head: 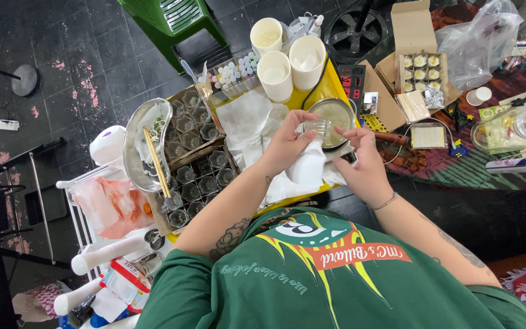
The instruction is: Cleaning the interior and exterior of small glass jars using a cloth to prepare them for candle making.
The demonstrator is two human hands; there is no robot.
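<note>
Glass jar [319,128], small and clear, sits gripped between both hands above the tabletop [330,79]: left hand [287,145] closed around it with a white cloth [307,167], right hand [366,164] pinching its rim. Just beyond lies a metal pan [338,116]; white paper cups [276,74] stand farther off, and trays of empty jars [196,152] lie to the left.
</note>
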